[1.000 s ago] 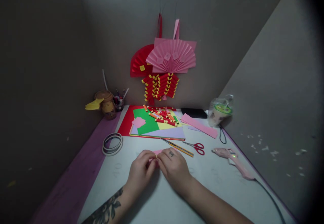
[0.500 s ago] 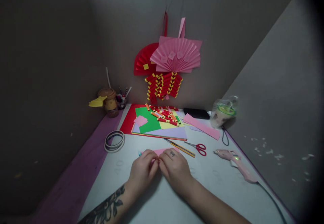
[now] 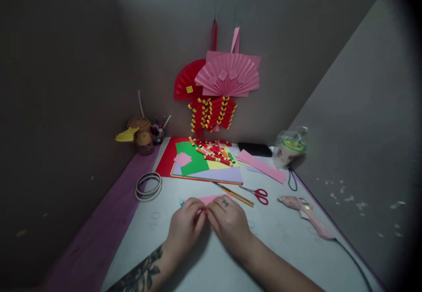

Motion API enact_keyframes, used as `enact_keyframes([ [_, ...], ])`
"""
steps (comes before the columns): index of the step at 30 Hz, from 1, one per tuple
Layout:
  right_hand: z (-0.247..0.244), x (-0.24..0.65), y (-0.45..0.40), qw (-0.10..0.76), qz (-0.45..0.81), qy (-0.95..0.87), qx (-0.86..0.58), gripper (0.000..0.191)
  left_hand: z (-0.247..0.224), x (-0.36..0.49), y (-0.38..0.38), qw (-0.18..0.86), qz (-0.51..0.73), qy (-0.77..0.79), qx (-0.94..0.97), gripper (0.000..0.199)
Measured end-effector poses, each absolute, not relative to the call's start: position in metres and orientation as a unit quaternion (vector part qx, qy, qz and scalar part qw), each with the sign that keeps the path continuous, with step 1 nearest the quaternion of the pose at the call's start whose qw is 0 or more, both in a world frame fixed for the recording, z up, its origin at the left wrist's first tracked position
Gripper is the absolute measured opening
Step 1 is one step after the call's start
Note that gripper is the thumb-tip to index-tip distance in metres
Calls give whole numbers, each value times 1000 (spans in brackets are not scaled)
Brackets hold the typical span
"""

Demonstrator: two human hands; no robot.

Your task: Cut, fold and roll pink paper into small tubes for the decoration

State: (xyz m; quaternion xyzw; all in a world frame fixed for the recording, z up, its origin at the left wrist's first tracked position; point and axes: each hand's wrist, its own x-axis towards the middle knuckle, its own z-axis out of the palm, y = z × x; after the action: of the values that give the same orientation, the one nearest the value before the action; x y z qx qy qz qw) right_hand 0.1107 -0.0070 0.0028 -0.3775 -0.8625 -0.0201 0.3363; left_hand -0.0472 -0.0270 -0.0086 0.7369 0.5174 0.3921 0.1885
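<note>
My left hand (image 3: 187,220) and my right hand (image 3: 228,222) meet at the fingertips above the white table top, both with curled, closed fingers. A small piece of pink paper (image 3: 199,212) shows between my left thumb and fingers. My right fingertips pinch at the same spot; most of the piece is hidden by the hands. Just behind the knuckles lies a pink paper strip (image 3: 212,198), partly covered. A small teal object (image 3: 182,203) peeks out beside my left hand. Past my right hand are a yellow craft knife (image 3: 235,195) and red-handled scissors (image 3: 260,194).
Tape rolls (image 3: 147,187) lie at left. Behind, stacked coloured paper (image 3: 194,153) bears small rolled paper tubes (image 3: 217,160). A pink glue gun (image 3: 306,213), its green light on, trails a cord at right. Paper fans (image 3: 227,74) hang on the wall. Cups (image 3: 144,136) stand near the corners.
The whole view has shifted slightly, with the wall decorations sitting a little lower. My hands keep nearly the same pinched pose, and nothing on the table has visibly moved.
</note>
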Motion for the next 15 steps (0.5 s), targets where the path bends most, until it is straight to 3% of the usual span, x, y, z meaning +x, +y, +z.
enact_keyframes([
  [6,7,110,-8,349,-3,-862,-367,19,-9,-48,-31,157,375,514,755,14],
  [15,6,114,-6,351,96,-848,-385,16,-10,-48,-29,217,396,516,728,13],
])
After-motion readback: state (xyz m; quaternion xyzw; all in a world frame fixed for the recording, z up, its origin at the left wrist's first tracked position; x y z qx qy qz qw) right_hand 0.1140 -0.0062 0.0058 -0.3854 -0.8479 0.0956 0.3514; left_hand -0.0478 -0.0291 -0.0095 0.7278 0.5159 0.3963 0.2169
